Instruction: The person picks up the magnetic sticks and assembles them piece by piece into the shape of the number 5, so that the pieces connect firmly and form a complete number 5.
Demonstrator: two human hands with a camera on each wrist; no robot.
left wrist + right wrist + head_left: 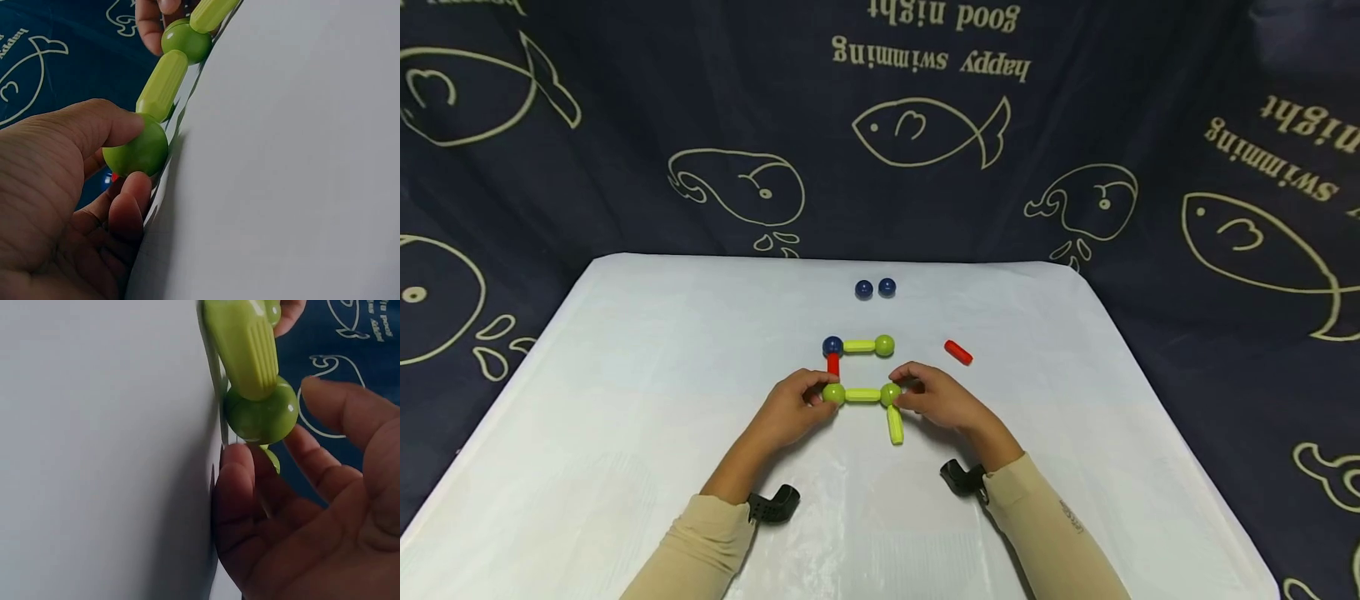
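Head view: left hand (797, 408) at the left green ball (833, 395), right hand (943, 397) beside the right green ball (890, 393); from the latter, a yellow-green rod (896, 427) points toward the table's (647, 450) near side, nearer the right hand.

Left wrist view: digits pinch the left green ball.

Right wrist view: fingers spread around the right green ball, one digit clear.

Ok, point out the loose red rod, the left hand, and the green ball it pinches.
Red rod (958, 352): head view, the middle of its length.
Left hand (792, 410): head view, the back of the hand.
Green ball (140, 155): left wrist view, its uncovered front.
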